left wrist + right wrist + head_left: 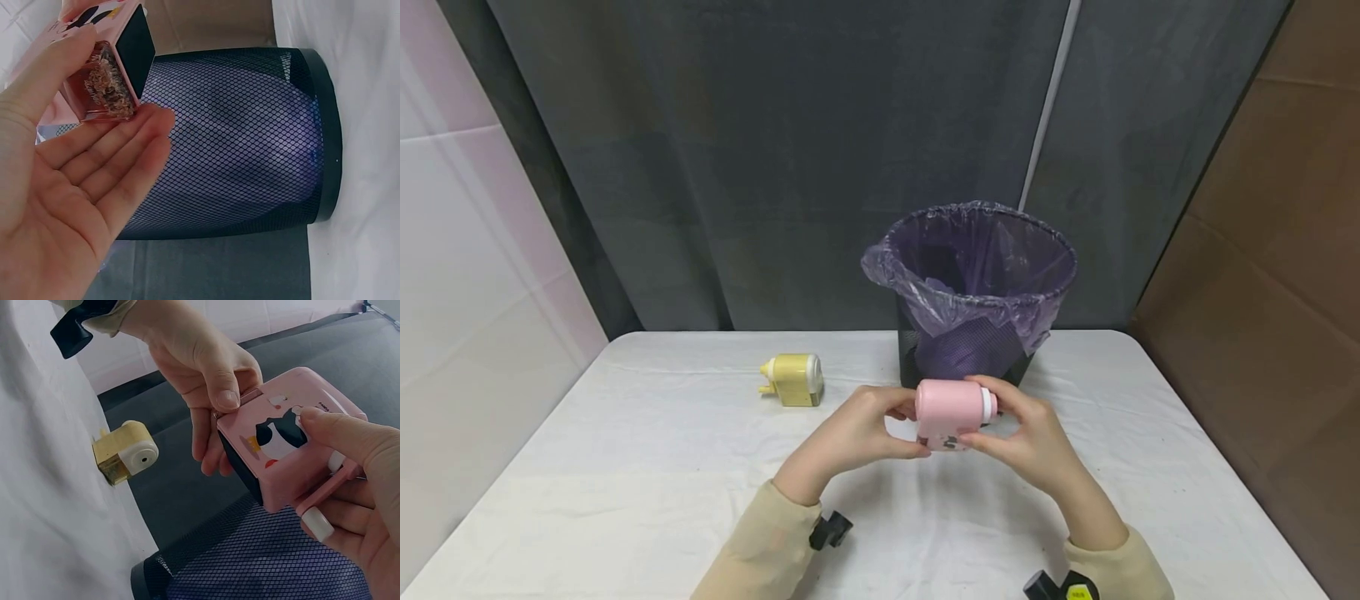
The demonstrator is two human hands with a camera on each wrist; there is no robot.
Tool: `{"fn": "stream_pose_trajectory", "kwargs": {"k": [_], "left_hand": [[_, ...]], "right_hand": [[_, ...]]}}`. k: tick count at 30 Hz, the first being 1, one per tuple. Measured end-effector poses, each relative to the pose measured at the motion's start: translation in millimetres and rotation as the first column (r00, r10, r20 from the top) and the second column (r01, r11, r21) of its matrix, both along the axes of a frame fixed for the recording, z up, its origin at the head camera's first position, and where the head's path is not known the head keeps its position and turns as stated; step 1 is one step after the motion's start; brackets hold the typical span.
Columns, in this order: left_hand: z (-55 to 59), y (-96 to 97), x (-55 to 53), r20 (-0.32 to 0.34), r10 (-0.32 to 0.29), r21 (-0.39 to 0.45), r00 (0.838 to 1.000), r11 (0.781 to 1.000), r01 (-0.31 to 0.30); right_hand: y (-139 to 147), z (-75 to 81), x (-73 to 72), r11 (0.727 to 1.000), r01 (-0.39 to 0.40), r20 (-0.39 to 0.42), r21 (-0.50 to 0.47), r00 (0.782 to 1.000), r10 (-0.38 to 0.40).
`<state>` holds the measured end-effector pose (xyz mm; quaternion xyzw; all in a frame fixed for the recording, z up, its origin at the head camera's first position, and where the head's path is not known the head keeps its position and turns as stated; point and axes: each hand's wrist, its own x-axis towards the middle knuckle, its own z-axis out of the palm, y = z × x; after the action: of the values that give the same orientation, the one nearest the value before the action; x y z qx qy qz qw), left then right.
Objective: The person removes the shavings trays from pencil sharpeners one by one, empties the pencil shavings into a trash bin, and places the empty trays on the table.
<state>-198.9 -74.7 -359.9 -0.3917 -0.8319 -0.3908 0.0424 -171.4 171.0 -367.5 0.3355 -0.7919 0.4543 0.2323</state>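
Note:
A pink hand-crank pencil sharpener (949, 407) is held up over the table, in front of a waste bin. My right hand (1036, 435) grips its body, thumb on the cartoon-printed side and fingers beneath, beside the crank (326, 492) with its white knob. My left hand (867, 427) pinches the clear shavings drawer (111, 94) at the sharpener's other end, thumb on one side and fingers on the other. Shavings show through the drawer, which looks at least mostly seated in the body. The black base faces sideways.
The black mesh waste bin (906, 342) with a purple plastic liner (977, 310) stands at the table's back. To its left lies a yellow pencil sharpener (793, 379) on the white cloth (647, 467). Dark curtain (775, 167) closes the back.

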Motion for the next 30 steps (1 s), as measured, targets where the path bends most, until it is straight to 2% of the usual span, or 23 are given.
{"fn": "stream_pose_trajectory", "kwargs": {"k": [14,22,30], "left_hand": [[1.5,0.1,0.4,0.044,-0.024,0.03,0.999,0.999,0.022],[4.0,-4.1,-0.1,0.071,0.007,0.03,0.997,1.0,-0.009],[3.3,-6.7,-2.2,0.061,-0.006,0.019,0.998,1.0,0.004]], "right_hand": [[3.6,6.2,2.5,1.0,-0.012,-0.008,-0.001,1.0,0.012],[10.1,5.6,0.3,1.0,0.005,-0.013,-0.005,1.0,-0.005],[11.9,6.9,0.5,1.0,0.011,0.001,0.011,1.0,-0.011]]}}
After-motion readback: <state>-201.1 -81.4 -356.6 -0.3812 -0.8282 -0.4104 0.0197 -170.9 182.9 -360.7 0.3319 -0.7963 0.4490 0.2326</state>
